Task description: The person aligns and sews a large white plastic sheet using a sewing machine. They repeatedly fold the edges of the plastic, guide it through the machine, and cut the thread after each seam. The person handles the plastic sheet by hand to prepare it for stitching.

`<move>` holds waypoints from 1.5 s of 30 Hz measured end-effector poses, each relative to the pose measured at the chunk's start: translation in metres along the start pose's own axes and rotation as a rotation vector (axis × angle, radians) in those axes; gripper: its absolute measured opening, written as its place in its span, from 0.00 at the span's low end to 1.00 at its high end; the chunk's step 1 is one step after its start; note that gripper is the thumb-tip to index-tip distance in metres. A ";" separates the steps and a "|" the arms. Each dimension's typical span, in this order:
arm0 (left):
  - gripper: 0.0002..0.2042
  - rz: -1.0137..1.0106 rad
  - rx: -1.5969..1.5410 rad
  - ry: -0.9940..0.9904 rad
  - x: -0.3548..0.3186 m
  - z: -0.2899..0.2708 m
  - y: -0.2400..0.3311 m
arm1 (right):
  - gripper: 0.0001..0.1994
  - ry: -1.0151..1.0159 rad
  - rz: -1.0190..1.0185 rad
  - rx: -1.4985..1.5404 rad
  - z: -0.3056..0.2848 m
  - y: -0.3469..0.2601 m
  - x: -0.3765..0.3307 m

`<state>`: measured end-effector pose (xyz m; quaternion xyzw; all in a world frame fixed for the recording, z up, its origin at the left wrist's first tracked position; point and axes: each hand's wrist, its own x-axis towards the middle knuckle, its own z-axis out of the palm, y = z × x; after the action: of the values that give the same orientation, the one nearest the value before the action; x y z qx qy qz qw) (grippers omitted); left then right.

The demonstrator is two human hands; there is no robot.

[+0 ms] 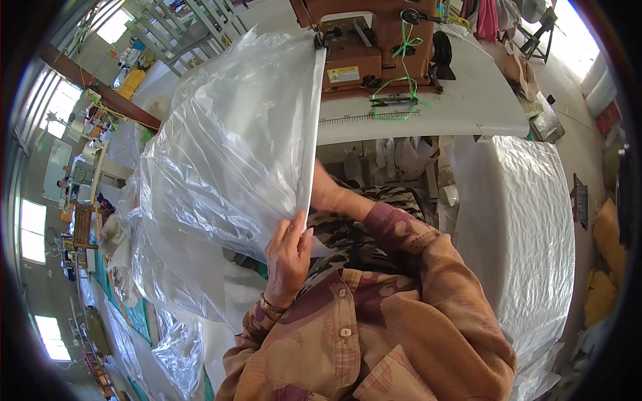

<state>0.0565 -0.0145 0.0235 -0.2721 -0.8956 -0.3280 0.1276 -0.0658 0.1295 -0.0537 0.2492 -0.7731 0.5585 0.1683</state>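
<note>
A large, crinkled clear plastic sheet (221, 140) spreads over the left part of the table and hangs toward my lap. Its straight folded edge (311, 134) runs from under the presser foot of a brown sewing machine (364, 57) toward me. Near the close end of that edge, my left hand (287, 260) pinches the plastic between thumb and fingers. My right hand (326, 192) reaches in behind the same edge, farther along, and its fingers are hidden by the plastic.
Black thread snips (394, 101) lie by the machine, near a green string (404, 50) hanging from it. A thick stack of plastic sheeting (531, 220) stands at my right. A metal rack (177, 33) is at the far left. Bags sit under the table edge.
</note>
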 end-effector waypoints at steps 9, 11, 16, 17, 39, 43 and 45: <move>0.16 0.027 -0.113 -0.090 0.010 0.028 -0.005 | 0.22 0.605 0.397 0.081 -0.094 0.042 0.090; 0.15 0.039 -0.159 -0.092 0.014 0.034 -0.010 | 0.23 0.623 0.354 0.020 -0.106 0.053 0.108; 0.14 0.005 -0.266 -0.114 0.026 0.052 -0.024 | 0.22 0.537 0.251 0.082 -0.101 0.064 0.092; 0.13 0.017 -0.276 -0.115 0.030 0.056 -0.027 | 0.21 0.530 0.248 0.087 -0.099 0.063 0.089; 0.07 0.251 -0.004 0.071 0.235 0.085 -0.042 | 0.17 0.591 0.314 0.284 -0.109 0.056 0.086; 0.08 0.194 -0.058 0.113 0.248 0.088 -0.042 | 0.17 0.632 0.272 0.394 -0.105 0.067 0.092; 0.12 0.140 -0.156 0.038 0.240 0.084 -0.053 | 0.16 0.571 0.272 0.545 -0.105 0.064 0.089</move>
<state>-0.1747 0.1041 0.0312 -0.3367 -0.8437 -0.3920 0.1455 -0.1769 0.2273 -0.0223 0.0153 -0.5453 0.8064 0.2284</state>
